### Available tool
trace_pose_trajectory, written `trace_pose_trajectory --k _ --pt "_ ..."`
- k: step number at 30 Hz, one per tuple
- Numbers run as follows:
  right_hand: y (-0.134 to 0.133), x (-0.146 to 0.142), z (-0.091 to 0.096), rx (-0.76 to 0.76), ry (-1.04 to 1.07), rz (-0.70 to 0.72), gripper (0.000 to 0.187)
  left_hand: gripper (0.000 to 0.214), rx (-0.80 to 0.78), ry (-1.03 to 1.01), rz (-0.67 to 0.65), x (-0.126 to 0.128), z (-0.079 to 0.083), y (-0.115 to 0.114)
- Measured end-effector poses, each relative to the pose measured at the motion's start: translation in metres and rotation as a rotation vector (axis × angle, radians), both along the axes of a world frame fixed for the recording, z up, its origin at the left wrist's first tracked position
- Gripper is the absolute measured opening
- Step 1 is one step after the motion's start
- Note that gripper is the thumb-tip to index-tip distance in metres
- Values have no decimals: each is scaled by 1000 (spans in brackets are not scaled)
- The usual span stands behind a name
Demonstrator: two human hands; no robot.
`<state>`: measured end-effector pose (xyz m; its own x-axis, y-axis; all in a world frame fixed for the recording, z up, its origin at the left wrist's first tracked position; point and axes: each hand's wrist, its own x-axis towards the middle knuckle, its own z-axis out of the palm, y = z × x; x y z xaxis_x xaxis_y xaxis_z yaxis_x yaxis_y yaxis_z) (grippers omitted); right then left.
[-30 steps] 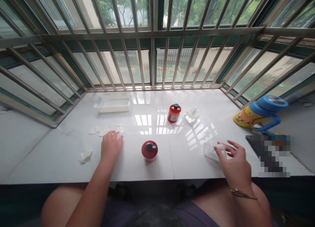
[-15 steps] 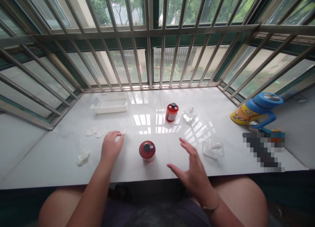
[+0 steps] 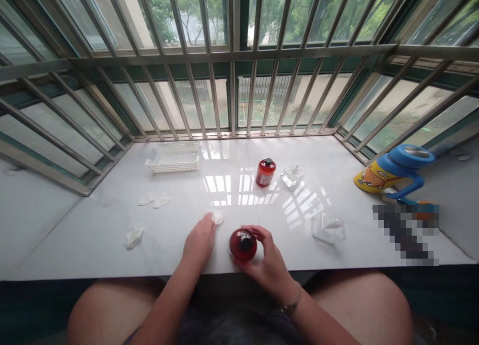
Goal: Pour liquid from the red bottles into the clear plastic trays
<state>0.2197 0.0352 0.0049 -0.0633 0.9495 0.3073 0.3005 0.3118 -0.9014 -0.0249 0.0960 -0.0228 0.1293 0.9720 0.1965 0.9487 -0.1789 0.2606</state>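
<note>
On the worktop (image 3: 93, 240), our left hand (image 3: 199, 241) has its fingers bunched on a crumpled white tissue (image 3: 218, 217) at their tips. Just right of that hand, between our two hands, is the red bottle (image 3: 236, 245), long axis roughly upright; whether its base is lifted, we cannot tell. Our right hand (image 3: 266, 261), the nearer, curls around the bottle's right side, grasping it.

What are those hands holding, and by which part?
Right hand: the nearer red bottle, by its side. Left hand: a white tissue, by its left edge.
</note>
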Motion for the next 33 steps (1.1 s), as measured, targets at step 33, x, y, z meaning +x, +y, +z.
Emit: trace_pose_trajectory --k 33 --pt "-80 74 -9 51 -130 -109 82 75 -142 162 -244 -34 -3 -35"
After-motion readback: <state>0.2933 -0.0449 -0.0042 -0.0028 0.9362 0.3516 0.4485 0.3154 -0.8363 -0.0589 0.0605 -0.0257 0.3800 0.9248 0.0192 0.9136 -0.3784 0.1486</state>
